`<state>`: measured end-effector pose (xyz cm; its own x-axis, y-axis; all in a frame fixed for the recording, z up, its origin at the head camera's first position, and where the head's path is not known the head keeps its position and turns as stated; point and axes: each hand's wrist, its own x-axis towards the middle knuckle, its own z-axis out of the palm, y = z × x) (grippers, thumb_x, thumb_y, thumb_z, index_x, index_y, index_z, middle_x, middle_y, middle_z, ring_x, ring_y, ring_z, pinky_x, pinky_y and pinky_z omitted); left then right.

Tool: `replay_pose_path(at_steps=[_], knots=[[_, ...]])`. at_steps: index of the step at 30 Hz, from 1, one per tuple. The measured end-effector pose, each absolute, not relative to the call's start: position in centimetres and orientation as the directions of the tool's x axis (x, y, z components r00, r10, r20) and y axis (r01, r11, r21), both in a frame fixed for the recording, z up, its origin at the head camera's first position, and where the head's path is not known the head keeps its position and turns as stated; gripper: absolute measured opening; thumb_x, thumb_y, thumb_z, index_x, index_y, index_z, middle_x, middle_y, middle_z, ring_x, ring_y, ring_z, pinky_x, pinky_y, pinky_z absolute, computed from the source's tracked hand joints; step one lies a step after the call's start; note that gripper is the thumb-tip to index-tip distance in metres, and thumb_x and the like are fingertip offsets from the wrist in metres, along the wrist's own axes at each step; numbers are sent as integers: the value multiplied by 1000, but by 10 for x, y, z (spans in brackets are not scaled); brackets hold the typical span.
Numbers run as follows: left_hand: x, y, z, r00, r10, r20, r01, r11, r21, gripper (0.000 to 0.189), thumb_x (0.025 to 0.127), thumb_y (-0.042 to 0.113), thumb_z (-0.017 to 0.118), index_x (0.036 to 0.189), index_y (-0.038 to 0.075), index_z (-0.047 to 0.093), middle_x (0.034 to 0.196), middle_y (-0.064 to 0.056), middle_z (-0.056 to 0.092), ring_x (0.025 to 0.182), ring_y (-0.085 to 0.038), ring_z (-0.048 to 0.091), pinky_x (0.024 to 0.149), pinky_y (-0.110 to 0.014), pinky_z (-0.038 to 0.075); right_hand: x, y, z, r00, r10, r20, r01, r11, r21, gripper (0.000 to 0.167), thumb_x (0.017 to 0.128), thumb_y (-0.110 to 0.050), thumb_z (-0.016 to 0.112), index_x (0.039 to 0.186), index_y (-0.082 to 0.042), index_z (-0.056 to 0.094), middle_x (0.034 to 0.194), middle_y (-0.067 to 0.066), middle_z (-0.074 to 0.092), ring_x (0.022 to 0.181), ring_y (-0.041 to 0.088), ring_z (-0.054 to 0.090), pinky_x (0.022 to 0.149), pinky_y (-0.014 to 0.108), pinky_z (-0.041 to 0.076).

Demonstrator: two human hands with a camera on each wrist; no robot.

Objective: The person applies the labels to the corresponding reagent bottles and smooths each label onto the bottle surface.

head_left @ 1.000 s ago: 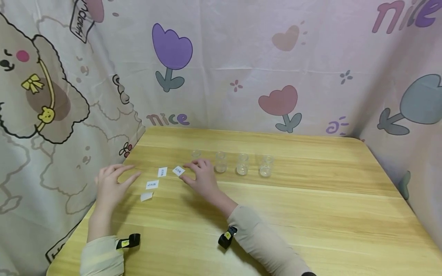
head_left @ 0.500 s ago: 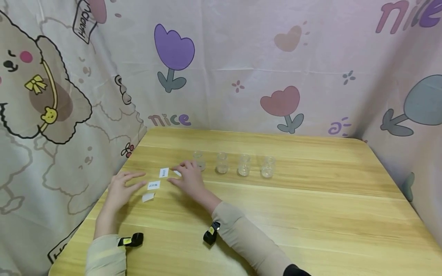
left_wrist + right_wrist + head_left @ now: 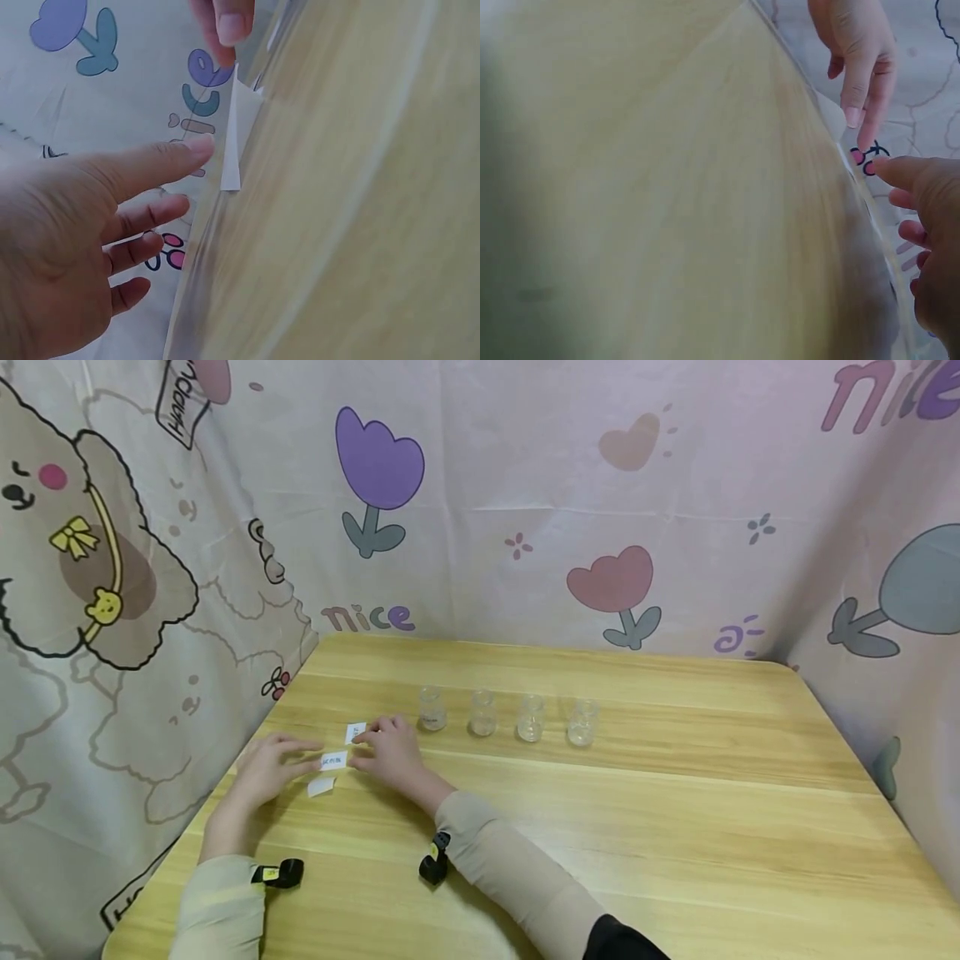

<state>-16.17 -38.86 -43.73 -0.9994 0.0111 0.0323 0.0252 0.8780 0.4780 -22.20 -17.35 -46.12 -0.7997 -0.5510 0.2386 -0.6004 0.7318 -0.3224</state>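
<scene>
Across to the left comes your right hand (image 3: 392,753), away from the glass jars (image 3: 531,720) and in among the white labels, while your left hand (image 3: 266,768) has edged rightward since a second ago. Now the middle label (image 3: 333,761) lies flat on the surface (image 3: 637,843), right between your two thumbs! Both hands have thumb and fingers parted, pinching nothing visible; whether either touches that label, you can't tell. Upper label (image 3: 356,732) beyond, bent label (image 3: 321,787) nearer you.
</scene>
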Motion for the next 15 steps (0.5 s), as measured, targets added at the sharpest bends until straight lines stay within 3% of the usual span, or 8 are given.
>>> replay_pose_path(at_steps=[10,15], knots=[[-166,-386,-435,-1000,17,-21,7,916,401,40,88,37,70,122,17,68,134,-26,53,118,-50,39,87,-61,27,-225,-189,-466,-791,-584,182,-611,737,-290,33,86,-54,67,114,-37,70,117,-11,57,108,10,43,88,26,36],[-170,-385,-434,-1000,27,9,28,933,359,33,86,33,72,115,17,71,130,-24,58,114,-48,43,88,-60,26,-224,-191,-463,-786,-593,171,-616,734,-285,31,86,-52,67,113,-37,70,119,-12,58,110,10,45,92,27,37]])
